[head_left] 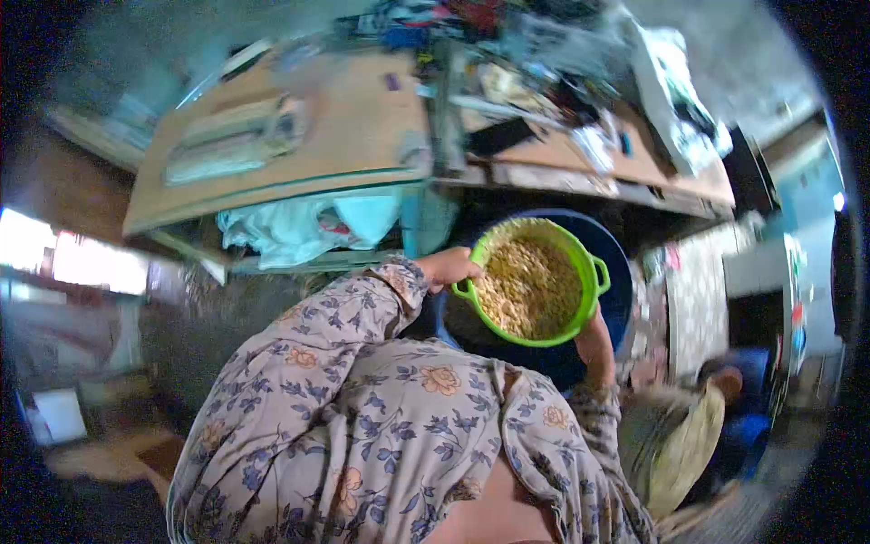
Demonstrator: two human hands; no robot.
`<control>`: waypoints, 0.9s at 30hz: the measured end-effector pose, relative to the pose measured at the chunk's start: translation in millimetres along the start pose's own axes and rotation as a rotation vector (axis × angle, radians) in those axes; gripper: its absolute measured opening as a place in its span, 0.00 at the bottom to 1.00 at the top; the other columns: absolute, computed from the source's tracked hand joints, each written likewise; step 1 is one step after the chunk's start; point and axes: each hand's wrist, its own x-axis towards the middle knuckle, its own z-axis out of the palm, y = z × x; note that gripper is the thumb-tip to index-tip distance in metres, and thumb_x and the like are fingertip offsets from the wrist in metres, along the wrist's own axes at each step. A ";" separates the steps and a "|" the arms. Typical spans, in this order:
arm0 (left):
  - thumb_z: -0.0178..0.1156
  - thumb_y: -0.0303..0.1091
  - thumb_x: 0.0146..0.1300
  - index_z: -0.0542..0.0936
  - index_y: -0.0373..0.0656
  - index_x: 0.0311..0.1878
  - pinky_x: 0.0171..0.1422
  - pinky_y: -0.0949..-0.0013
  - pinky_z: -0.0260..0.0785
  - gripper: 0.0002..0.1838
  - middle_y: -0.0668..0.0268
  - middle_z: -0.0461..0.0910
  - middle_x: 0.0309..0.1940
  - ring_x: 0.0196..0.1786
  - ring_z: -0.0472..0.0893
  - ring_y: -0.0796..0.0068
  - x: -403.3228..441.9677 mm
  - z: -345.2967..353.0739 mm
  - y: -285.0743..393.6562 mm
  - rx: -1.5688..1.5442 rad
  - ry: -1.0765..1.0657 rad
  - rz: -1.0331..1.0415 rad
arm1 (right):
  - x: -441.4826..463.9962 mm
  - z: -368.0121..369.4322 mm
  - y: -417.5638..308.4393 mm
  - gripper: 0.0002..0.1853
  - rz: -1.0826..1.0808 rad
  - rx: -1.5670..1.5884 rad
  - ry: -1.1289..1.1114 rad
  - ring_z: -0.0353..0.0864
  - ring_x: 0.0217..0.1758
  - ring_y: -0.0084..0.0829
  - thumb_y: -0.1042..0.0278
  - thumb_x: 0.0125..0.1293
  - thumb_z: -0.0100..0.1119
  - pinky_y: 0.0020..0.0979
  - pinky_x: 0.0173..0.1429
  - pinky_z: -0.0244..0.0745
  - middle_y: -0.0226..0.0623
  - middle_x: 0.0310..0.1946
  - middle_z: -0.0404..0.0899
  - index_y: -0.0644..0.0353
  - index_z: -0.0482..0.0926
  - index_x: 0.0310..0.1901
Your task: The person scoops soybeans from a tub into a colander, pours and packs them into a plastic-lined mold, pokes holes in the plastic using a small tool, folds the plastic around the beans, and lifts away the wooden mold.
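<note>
A lime-green two-handled basin (594, 304) filled with yellowish-brown grain or flakes (530, 286) is held in front of me, above a large dark-blue tub or drum (616, 245). My left hand (450, 268) is closed on its left rim beside the handle, thumb over the edge. At the lower right, my right hand (594, 344) grips or supports the side from beneath; its fingertips are hidden behind the basin. The contents are too blurred to name exactly. Both forearms wear floral sleeves.
Behind the tub stands a wooden table (362, 109) crowded with cloths and small items on its right half. White cloth (313, 227) lies on the shelf below. A pale sack (684, 449) stands at my right, near a tiled strip of floor (698, 308).
</note>
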 end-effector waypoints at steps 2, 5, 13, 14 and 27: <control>0.57 0.31 0.46 0.71 0.36 0.33 0.24 0.69 0.63 0.11 0.65 0.71 0.21 0.22 0.71 0.75 -53.6 15.7 64.9 -0.085 0.101 -0.089 | 7.0 -20.6 -11.0 0.44 -0.159 -0.153 -0.283 0.61 0.61 0.33 0.65 0.44 0.66 0.35 0.63 0.57 0.37 0.58 0.61 0.59 0.52 0.62; 0.57 0.34 0.49 0.73 0.37 0.43 0.42 0.70 0.64 0.18 0.63 0.76 0.36 0.38 0.73 0.75 -59.3 14.6 53.6 -0.180 0.080 -0.126 | 13.8 -12.1 -34.9 0.54 -0.216 -0.212 -0.392 0.60 0.61 0.35 0.69 0.32 0.73 0.36 0.64 0.56 0.38 0.59 0.60 0.58 0.50 0.63; 0.61 0.31 0.52 0.59 0.44 0.61 0.54 0.66 0.65 0.33 0.64 0.67 0.55 0.55 0.69 0.72 -135.9 62.6 82.1 -0.133 0.009 0.337 | 40.7 -10.2 -42.5 0.69 -0.508 -0.031 -0.419 0.56 0.63 0.38 0.47 0.28 0.74 0.41 0.65 0.53 0.41 0.62 0.52 0.49 0.30 0.65; 0.62 0.28 0.50 0.60 0.45 0.61 0.55 0.66 0.64 0.34 0.64 0.66 0.55 0.56 0.67 0.72 -129.8 77.4 80.2 -0.117 0.074 0.337 | 40.3 -11.8 -47.2 0.69 -0.543 -0.049 -0.461 0.55 0.63 0.39 0.46 0.29 0.73 0.41 0.65 0.53 0.43 0.62 0.52 0.48 0.28 0.65; 0.69 0.40 0.43 0.58 0.39 0.60 0.63 0.65 0.54 0.43 0.61 0.66 0.54 0.59 0.63 0.66 -80.1 63.0 56.5 -0.092 0.367 0.445 | 75.1 9.8 -53.1 0.54 -0.628 -0.205 -0.616 0.52 0.64 0.40 0.46 0.48 0.60 0.38 0.65 0.47 0.47 0.61 0.50 0.54 0.32 0.65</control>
